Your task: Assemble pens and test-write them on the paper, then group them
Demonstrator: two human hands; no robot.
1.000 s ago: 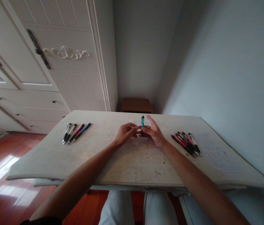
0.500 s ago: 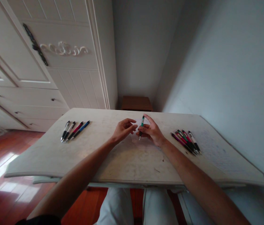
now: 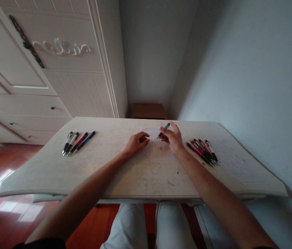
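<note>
My right hand (image 3: 175, 139) grips a green and black ballpoint pen (image 3: 164, 129), slanted with its tip down to the left, over a sheet of paper (image 3: 158, 153). Whether the tip touches the paper I cannot tell. Near the sheet's left edge rests my left hand (image 3: 136, 143), fingers loosely curved, a gap between thumb and forefinger, nothing in it. Faint writing shows along the upper part of the paper. Beyond my left hand lie several pens (image 3: 77, 142) in a slanted row, black, white, red and blue. By my right forearm is a bunch of several more pens (image 3: 204, 151).
All this lies on a worn white table (image 3: 57, 173). A sheet covered in handwriting (image 3: 235, 160) lies at the right. A white cabinet (image 3: 83, 86) stands behind on the left, a pale wall (image 3: 252, 86) rises on the right, and a brown wooden piece (image 3: 149, 110) shows past the far edge.
The pen has turned from nearly upright to a slant, and my right hand has moved up and right, away from my left hand. More of the paper shows. The view has shifted slightly.
</note>
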